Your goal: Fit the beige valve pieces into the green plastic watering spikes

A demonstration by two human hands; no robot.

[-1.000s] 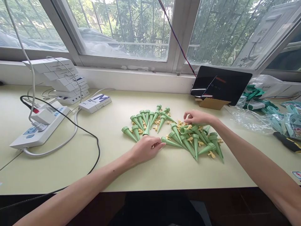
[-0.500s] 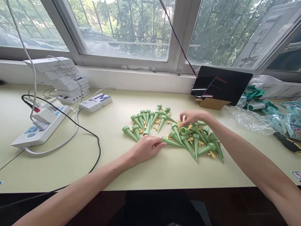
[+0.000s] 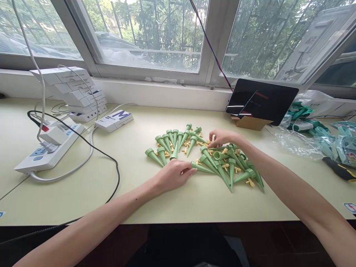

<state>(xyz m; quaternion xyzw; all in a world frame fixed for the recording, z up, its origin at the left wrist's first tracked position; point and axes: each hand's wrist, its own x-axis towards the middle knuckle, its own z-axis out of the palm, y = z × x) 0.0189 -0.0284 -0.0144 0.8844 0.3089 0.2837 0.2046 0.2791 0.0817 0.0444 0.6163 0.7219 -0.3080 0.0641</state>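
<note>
Green plastic watering spikes [image 3: 219, 172] with ribbed caps lie in a loose heap, small yellow T-shaped valves [image 3: 250, 182] among them. Another bunch of green spikes [image 3: 174, 138] is fanned out to the left. My left hand [image 3: 176, 175] rests on the table between the groups with its fingers curled in. Its fingertips are beside the cap of one spike at the heap's left edge; its palm is hidden. My right hand [image 3: 221, 138] reaches down at the back of the heap, thumb and fingers closed together among yellow valves. Whether a valve is between them I cannot make out.
A white power strip [image 3: 48, 150] with cables lies at left, a black cable looping towards the table's front edge. Behind it are stacked white boxes [image 3: 80, 94] and a single box [image 3: 114, 120]. A dark tablet [image 3: 263, 100] leans at the back right, near plastic-wrapped packs [image 3: 330, 137].
My right hand has shifted slightly left and lower, towards the yellow valves at the heap's back left. My left hand has stayed in place.
</note>
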